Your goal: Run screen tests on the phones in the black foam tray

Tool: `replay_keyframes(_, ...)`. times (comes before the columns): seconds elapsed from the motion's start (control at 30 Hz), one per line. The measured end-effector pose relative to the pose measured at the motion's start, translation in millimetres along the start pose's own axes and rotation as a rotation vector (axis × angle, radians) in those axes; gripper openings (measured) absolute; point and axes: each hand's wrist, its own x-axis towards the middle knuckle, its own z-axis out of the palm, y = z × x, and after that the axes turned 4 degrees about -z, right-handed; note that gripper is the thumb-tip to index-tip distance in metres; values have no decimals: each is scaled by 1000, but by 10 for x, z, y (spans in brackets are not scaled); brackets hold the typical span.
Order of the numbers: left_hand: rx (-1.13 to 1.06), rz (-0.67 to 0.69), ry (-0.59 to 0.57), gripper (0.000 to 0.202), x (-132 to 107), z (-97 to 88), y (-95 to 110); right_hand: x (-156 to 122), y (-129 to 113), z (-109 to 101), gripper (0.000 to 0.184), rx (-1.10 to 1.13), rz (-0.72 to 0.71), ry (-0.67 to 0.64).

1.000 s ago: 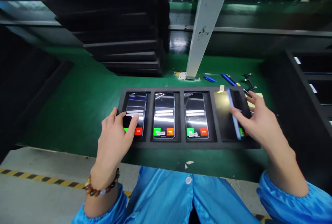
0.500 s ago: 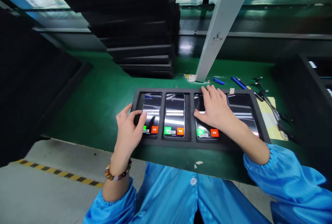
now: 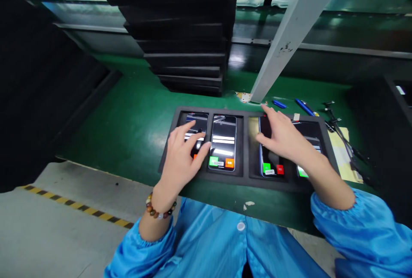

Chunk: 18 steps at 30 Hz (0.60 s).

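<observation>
A black foam tray [image 3: 246, 158] holds several smartphones side by side, their lit screens showing green and red or orange buttons. Over the leftmost phone [image 3: 197, 119] hovers my left hand [image 3: 182, 155], fingers spread and holding nothing. The second phone [image 3: 222, 140] lies flat in its slot. My right hand [image 3: 286, 136] grips the third phone [image 3: 268, 158], thumb at its left edge and fingers over its upper end. That phone's blue side edge shows, and it seems tilted, with bare slot floor to its left. My right hand and forearm partly cover the rightmost phone [image 3: 310, 134].
A tall stack of black trays [image 3: 189, 59] stands behind, beside a grey post [image 3: 286, 42]. Blue pens [image 3: 304, 107], black cables [image 3: 343, 134] and yellow paper [image 3: 341, 149] lie at right. More black trays [image 3: 380, 128] stand far right.
My left hand has left the tray's left edge and moved right over the first phone, fingers spreading. The third phone has shifted right in its slot under my right hand. The view has shifted slightly.
</observation>
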Motion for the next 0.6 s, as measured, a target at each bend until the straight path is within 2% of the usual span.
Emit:
replay_keyframes(0.1, -18, 25, -17, 31, 27, 26, 45, -34, 175, -184, 86, 169, 23, -46)
replay_keyframes(0.2, -28, -31, 30, 32, 49, 0, -41, -16, 165, -229, 77, 174, 27, 14)
replay_keyframes(0.27, -27, -76, 65, 32, 54, -44, -136, 22, -2, -161, 60, 141, -31, 75)
replay_keyframes(0.37, -10, -162, 126, 33, 34, -105, -279, 52, -401, 37, 39, 44, -140, 96)
replay_keyframes(0.5, -33, -241, 159, 36, -15, -110, -408, -27, -855, 300, 48, -97, -160, 65)
replay_keyframes(0.6, -89, -265, 125, 35, -31, -81, -449, -110, -1003, 343, 60, 59, -85, 24)
